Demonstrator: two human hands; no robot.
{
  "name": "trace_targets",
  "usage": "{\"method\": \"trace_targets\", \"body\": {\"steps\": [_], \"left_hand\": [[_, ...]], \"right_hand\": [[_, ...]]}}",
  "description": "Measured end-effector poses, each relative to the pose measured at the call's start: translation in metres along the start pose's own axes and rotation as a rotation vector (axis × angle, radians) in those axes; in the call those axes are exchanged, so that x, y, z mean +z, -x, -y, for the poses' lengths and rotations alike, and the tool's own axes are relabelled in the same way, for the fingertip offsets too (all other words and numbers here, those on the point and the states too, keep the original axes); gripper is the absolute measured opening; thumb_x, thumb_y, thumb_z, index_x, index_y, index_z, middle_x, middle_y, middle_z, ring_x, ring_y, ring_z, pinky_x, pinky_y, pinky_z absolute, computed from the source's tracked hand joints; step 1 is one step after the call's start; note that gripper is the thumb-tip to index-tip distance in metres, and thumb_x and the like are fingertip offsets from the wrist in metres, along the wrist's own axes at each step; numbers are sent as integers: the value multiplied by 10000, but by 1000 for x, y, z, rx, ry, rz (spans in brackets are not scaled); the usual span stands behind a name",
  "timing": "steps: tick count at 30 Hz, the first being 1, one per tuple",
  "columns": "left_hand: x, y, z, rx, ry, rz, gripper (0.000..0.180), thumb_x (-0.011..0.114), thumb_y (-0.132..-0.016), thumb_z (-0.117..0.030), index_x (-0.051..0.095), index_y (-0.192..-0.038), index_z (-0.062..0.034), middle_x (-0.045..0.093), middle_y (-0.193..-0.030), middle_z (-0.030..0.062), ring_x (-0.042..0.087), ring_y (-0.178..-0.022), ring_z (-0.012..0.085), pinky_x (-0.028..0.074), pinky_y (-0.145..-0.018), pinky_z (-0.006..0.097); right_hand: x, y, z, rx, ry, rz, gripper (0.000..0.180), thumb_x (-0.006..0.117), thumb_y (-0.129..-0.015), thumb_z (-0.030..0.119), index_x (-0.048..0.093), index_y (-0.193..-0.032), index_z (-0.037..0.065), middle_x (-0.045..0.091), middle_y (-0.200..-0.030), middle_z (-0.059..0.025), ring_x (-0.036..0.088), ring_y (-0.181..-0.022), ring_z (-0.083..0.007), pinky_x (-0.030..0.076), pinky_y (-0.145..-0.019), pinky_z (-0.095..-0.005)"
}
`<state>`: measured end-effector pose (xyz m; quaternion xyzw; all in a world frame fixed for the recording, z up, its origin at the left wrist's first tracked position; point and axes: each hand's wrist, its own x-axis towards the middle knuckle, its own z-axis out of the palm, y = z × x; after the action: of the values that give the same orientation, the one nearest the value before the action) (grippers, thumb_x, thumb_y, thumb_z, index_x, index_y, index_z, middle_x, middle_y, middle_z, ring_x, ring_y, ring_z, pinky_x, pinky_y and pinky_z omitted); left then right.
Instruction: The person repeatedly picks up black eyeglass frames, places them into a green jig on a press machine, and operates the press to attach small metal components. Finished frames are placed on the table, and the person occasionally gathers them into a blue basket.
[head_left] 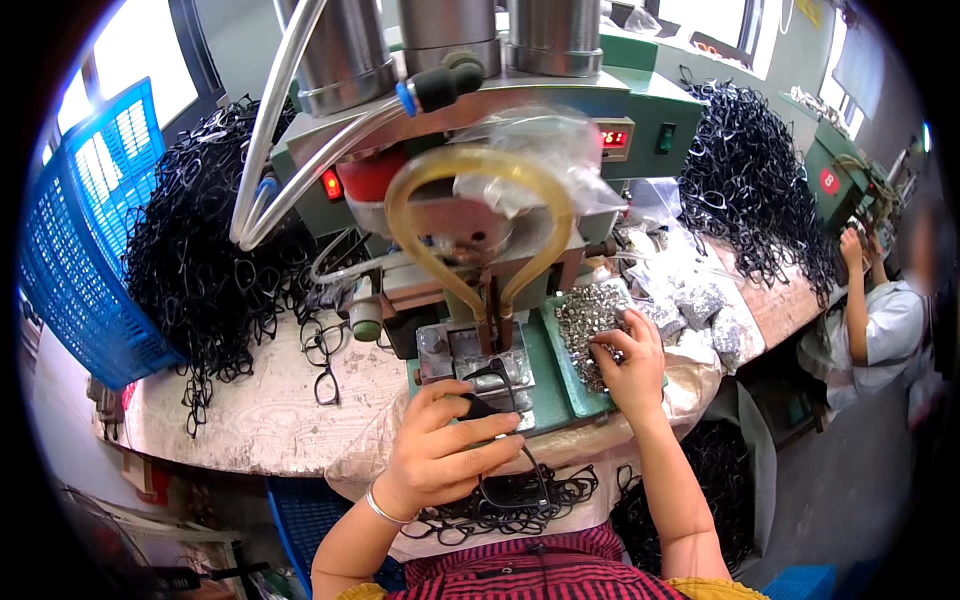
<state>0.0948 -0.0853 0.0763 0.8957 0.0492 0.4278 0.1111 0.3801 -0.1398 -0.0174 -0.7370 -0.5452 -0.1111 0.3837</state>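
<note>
My left hand [445, 450], with a bangle on the wrist, grips a black eyeglass frame [498, 368]. One end of the frame lies over the machine's metal work plate [437, 345]; a rim loop hangs below my fingers. Just above the plate stand two upright copper-coloured prongs, joined to a thick yellowish looped tube [560, 205]. To the right, my right hand [635, 372] pinches over a green tray [590, 403] of small shiny metal pieces [585, 318]. Its thumb and fingertips close around one small piece, which is partly hidden.
Black eyeglass frames pile up at the left [190, 240] and right [745, 180], and more lie below my left hand. A blue basket [95, 230] leans at the left. Plastic bags of metal pieces [700, 300] sit beyond the tray. A co-worker [890, 325] works at the far right.
</note>
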Motion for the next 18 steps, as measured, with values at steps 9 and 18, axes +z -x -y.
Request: {"method": "trace_targets", "body": {"steps": [9, 18], "left_hand": [[-4, 4, -9, -26, -113, -8, 252, 783, -732, -102, 745, -978, -138, 723, -1078, 18, 577, -819, 228, 520, -854, 432], [-117, 122, -1, -718, -684, -728, 377, 633, -855, 57, 575, -1225, 14, 600, -1290, 194, 575, -1148, 335, 414, -1019, 412]], "right_hand": [[46, -41, 37, -108, 192, 88, 123, 681, -755, 126, 673, -876, 100, 619, -1102, -114, 565, -1147, -323, 535, -728, -452], [-12, 11, 3, 539, -1056, -183, 208, 532, -964, 67, 714, -1025, -12, 691, -953, -26, 602, -877, -95, 469, -801, -236]]}}
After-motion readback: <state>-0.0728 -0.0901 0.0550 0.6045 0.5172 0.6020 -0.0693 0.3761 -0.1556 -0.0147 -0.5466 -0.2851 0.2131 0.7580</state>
